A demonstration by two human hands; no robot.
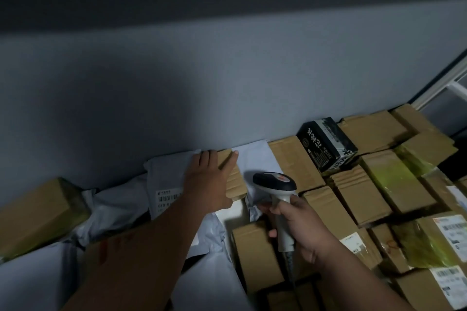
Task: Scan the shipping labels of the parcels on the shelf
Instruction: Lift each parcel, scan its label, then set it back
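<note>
Right grip holds scanner beside left hand on cardboard parcel.

Brown cardboard parcels and grey mailer bags crowd the frame's lower half; a barcode label faces up at centre left.

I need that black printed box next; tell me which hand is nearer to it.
Right. The right hand, gripping the scanner, sits below and left of the black box. The left hand rests on a small cardboard parcel further left.
</note>
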